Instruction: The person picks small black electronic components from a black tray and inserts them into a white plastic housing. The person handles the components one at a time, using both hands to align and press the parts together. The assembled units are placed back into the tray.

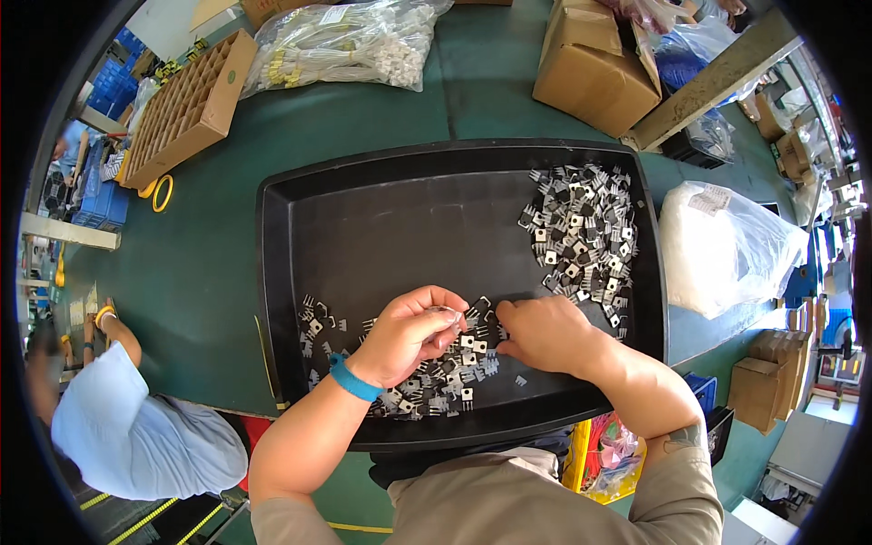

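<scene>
A large black tray (391, 218) lies before me, holding many small black transistors with metal tabs and legs. One heap of transistors (581, 227) fills its far right part; another pile of transistors (445, 386) is spread under my hands at the near side. My left hand (409, 336), with a blue wristband (354, 377), is closed above the near pile, thumb against fingers; a small shiny bit shows there, too small to name. Just right of it, my right hand (549, 336) is curled low over the tray, fingertips beside several transistors; what it grips is hidden.
A clear bag of white cabled connectors (341, 50) and a divided cardboard box (191, 109) lie beyond the tray. A brown carton (595, 68) stands far right, a white plastic bag (722, 245) right of the tray. Yellow tape (163, 193) and a co-worker (150, 427) are left.
</scene>
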`<state>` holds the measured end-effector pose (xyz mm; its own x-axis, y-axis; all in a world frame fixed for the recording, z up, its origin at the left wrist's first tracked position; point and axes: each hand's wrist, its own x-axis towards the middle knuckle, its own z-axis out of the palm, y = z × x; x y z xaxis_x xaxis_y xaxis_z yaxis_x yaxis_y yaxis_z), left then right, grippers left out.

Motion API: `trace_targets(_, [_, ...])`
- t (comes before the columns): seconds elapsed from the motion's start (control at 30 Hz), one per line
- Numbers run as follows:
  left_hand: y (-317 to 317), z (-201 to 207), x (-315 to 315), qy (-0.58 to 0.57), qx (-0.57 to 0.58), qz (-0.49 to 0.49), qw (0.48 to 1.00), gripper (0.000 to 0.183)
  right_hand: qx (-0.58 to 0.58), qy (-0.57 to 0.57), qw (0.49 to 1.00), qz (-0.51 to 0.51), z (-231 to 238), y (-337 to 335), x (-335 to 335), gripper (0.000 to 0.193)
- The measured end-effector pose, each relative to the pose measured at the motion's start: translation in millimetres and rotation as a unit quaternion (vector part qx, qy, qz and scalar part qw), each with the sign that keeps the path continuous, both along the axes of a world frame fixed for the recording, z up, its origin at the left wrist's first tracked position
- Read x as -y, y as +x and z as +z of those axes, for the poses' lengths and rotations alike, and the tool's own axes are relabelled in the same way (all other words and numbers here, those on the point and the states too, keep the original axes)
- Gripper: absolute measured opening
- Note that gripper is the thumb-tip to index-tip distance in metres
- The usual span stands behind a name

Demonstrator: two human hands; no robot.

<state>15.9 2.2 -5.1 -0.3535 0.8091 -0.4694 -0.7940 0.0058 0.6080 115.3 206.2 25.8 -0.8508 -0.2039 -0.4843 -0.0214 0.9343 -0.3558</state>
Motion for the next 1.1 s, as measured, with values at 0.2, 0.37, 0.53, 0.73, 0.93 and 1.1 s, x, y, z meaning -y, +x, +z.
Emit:
trace_targets(0.2, [0.5, -1.7, 2.6, 0.013, -0.002, 0.003, 1.000, 0.020, 0.026, -0.252, 0.965, -0.061, 13.0, -1.9, -4.2, 0.022])
trace_targets(0.37, [1.1, -2.8, 2.2, 0.029, -0.009, 0.007, 1.000, 0.018, -0.084, -0.413, 0.885, -0.198, 17.8, -0.9, 9.4, 0.013])
trace_targets(0.53, [0.7, -5.2, 2.4, 0.028, -0.021, -0.013, 0.999, 0.020, -0.270, -0.385, 0.865, -0.176, 3.9, -0.4, 16.3, 0.015])
trace_targets(0.73, [3.4, 2.6, 0.9, 0.028, -0.065, -0.026, 0.997, 0.034, -0.192, -0.383, 0.876, -0.223, 11.3, 0.7, 18.5, 0.013])
trace_targets(0.93, [2.7, 2.4, 1.1, 0.028, -0.095, -0.038, 0.994, 0.036, -0.173, -0.377, 0.870, -0.266, 9.0, 2.3, 15.1, 0.013])
trace_targets(1.1, [3.2, 2.4, 0.6, 0.011, -0.116, -0.047, 0.992, 0.038, -0.094, -0.399, 0.873, -0.262, 10.0, 1.6, 12.7, 0.011])
